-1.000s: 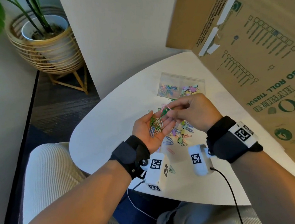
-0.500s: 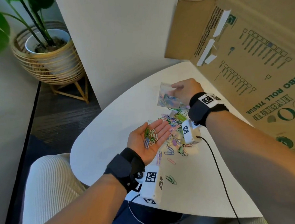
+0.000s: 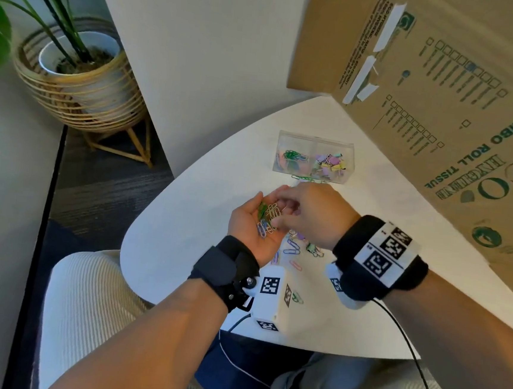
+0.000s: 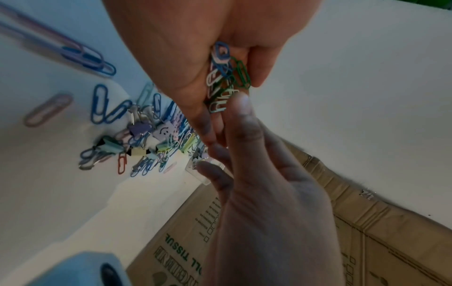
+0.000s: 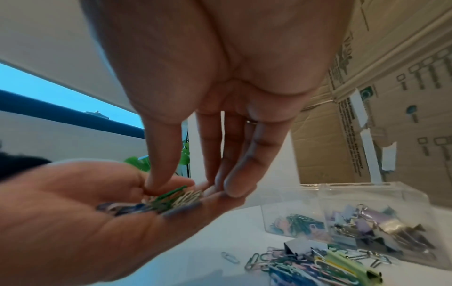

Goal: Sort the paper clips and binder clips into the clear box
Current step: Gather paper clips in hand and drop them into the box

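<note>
My left hand point(image 3: 254, 225), palm up, fingers relaxed, cradles paper clips point(image 3: 267, 218); my right hand point(image 3: 312, 216) pinches among them; clear box point(image 3: 315, 140) beyond, on table point(image 3: 183, 234)

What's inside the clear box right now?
The clear box holds paper clips in its left compartment and binder clips in its right. Lower layers are covered.

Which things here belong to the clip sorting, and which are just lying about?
Job:
clear box
paper clips in the left hand
right hand picking at them
loose clip pile on the table

Lying about:
cardboard box
potted plant
</note>
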Demonstrator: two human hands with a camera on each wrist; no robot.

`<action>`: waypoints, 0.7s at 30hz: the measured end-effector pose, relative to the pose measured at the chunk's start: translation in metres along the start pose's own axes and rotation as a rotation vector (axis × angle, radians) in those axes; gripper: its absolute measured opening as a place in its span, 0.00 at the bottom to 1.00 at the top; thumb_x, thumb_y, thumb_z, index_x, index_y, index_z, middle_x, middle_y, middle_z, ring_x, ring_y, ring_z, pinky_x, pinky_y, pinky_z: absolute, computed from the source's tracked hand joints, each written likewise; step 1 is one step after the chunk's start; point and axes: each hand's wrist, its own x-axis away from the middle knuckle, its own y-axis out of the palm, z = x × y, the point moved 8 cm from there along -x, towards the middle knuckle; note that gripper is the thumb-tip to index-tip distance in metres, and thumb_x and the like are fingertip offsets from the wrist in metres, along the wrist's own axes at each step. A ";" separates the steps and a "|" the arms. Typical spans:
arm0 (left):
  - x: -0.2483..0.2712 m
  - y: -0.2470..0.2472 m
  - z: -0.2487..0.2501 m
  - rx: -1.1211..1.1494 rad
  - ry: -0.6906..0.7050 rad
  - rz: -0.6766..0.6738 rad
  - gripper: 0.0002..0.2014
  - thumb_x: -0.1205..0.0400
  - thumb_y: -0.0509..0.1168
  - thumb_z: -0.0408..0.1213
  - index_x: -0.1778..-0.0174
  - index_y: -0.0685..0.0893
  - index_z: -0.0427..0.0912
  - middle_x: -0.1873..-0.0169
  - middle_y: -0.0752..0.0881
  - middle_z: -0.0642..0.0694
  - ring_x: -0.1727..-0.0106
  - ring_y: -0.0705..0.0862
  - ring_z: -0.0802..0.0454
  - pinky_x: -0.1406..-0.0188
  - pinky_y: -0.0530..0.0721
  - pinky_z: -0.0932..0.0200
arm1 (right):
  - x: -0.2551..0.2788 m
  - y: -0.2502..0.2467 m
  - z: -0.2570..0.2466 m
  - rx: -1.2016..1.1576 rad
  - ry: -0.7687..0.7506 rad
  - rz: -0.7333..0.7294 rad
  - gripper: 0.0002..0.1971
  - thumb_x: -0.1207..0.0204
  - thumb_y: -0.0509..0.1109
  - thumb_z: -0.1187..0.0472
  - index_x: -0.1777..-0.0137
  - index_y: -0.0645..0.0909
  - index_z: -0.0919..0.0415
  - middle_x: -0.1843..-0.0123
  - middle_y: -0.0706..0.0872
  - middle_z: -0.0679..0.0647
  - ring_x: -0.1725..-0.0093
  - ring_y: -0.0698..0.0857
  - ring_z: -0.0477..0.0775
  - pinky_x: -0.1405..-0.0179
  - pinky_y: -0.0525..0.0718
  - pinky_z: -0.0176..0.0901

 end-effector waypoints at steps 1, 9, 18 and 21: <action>0.000 0.000 -0.001 -0.005 0.002 0.005 0.23 0.12 0.49 0.44 0.37 0.81 0.31 0.51 0.85 0.35 0.51 0.86 0.40 0.54 0.87 0.48 | 0.002 0.001 -0.004 0.047 -0.014 0.011 0.19 0.27 0.75 0.49 0.36 0.83 0.46 0.58 0.81 0.42 0.60 0.78 0.44 0.57 0.75 0.39; 0.002 -0.001 -0.004 -0.047 0.017 0.020 0.24 0.12 0.47 0.46 0.33 0.80 0.33 0.35 0.82 0.32 0.28 0.76 0.36 0.24 0.68 0.42 | 0.008 0.017 -0.020 0.054 -0.050 0.044 0.08 0.24 0.70 0.62 0.50 0.89 0.56 0.55 0.90 0.53 0.52 0.84 0.55 0.49 0.81 0.46; 0.003 0.009 0.003 -0.051 0.036 -0.016 0.24 0.12 0.47 0.45 0.35 0.80 0.32 0.49 0.87 0.31 0.46 0.85 0.37 0.43 0.81 0.46 | 0.009 -0.003 0.010 -0.458 0.124 0.230 0.07 0.29 0.77 0.66 0.55 0.91 0.54 0.65 0.88 0.41 0.66 0.85 0.36 0.60 0.83 0.23; 0.000 0.002 0.001 -0.060 0.025 -0.011 0.25 0.13 0.48 0.46 0.33 0.80 0.32 0.40 0.84 0.31 0.47 0.85 0.39 0.50 0.85 0.50 | 0.008 -0.002 0.021 -0.685 0.163 0.217 0.10 0.30 0.77 0.70 0.61 0.90 0.52 0.64 0.92 0.49 0.69 0.88 0.44 0.57 0.89 0.40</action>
